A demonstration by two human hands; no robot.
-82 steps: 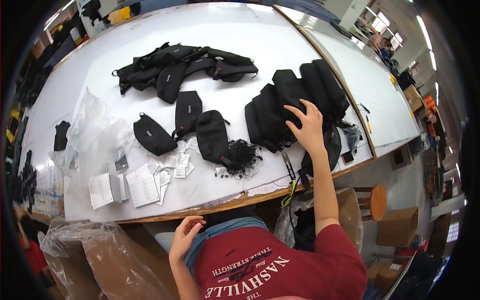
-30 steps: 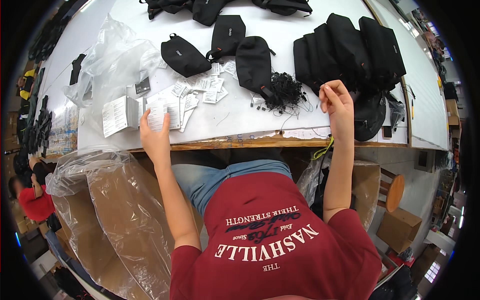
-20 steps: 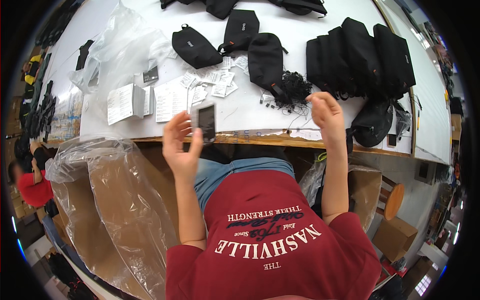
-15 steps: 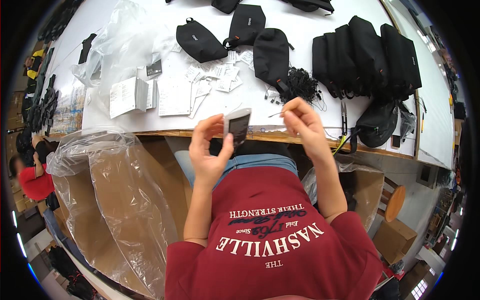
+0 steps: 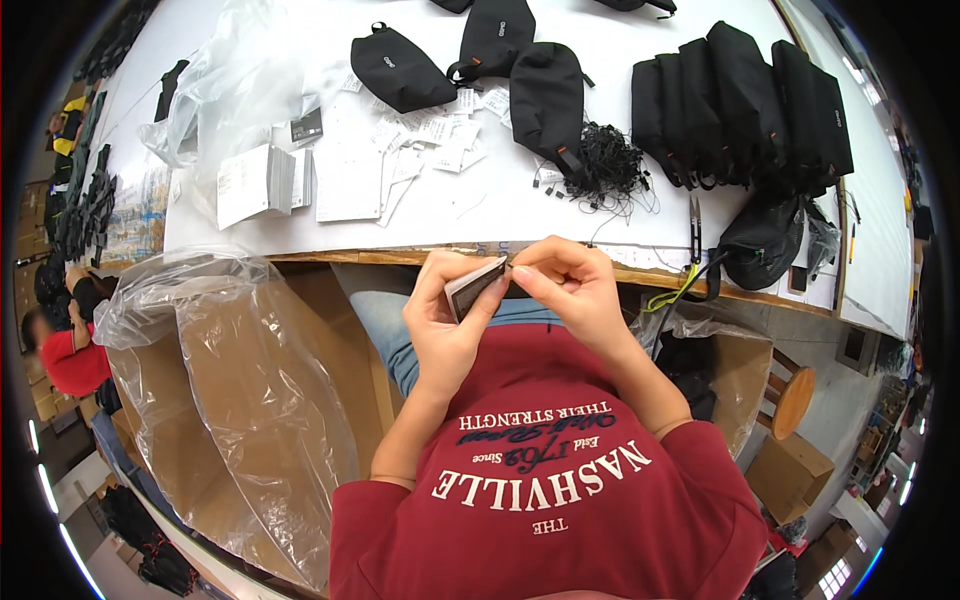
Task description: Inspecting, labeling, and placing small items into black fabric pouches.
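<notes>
My left hand point(image 5: 442, 318) is closed on a black hang tag point(image 5: 468, 292) with a pale edge, perhaps several stacked together. It holds the tag tilted in front of the table edge. My right hand point(image 5: 575, 292) pinches at the tag's upper corner, thumb and forefinger together; the thin tag string between them is almost hidden. Beyond the hands a tangled heap of black tag strings point(image 5: 612, 165) lies on the white table point(image 5: 420, 225). Beside it rests a black pouch point(image 5: 546, 100), with more black pouches point(image 5: 400, 72) behind.
White cards point(image 5: 245, 188) stand stacked at the left by a clear plastic bag point(image 5: 225, 75); small white labels point(image 5: 432, 130) lie scattered. Black pouches point(image 5: 735, 110) stand in a row at right, near thread snips point(image 5: 695, 235). A plastic-lined carton point(image 5: 250, 380) is below left; a person point(image 5: 70, 350) works farther left.
My right hand has come down and left with the string to meet the tag's corner. My left hand has moved slightly right and lower, turning the tag.
</notes>
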